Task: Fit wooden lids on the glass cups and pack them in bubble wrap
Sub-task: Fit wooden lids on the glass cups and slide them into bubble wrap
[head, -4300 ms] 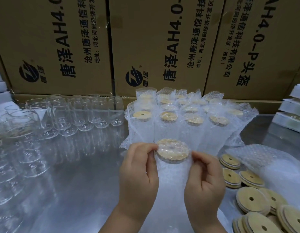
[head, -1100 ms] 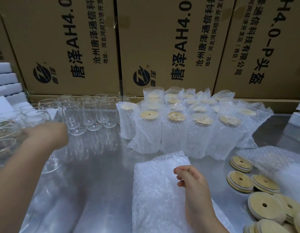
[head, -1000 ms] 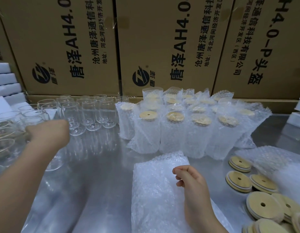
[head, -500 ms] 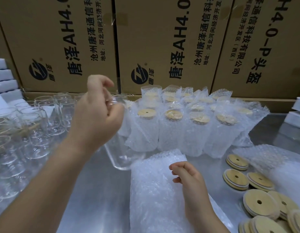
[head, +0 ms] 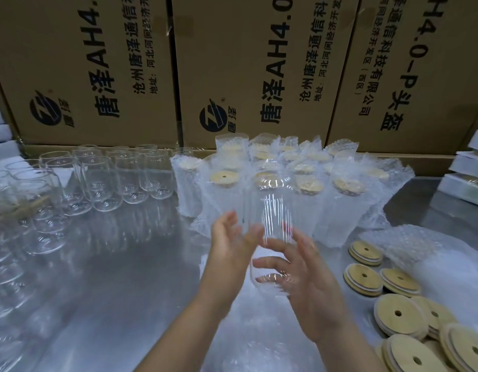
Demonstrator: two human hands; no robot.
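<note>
Glass cup [head: 272,224], motion-blurred, upright between left hand [head: 229,248] and right hand [head: 309,288], whose fingers seem extended against its sides; wooden lids [head: 397,314] lie near right.

Table [head: 111,277]: shiny metal top, reflective.
Left: empty glass cups [head: 103,183], upright, closely clustered.
Centre back: wrapped cups [head: 326,210], lidded, upright in bubble sleeves, packed touching.
Right front: wooden lids [head: 398,315], each with a centre hole, flat, some stacked or overlapping.
Right: bubble wrap heap [head: 420,245], just beside the lids.
Front centre: bubble wrap sheet [head: 259,331], lying flat.
</note>
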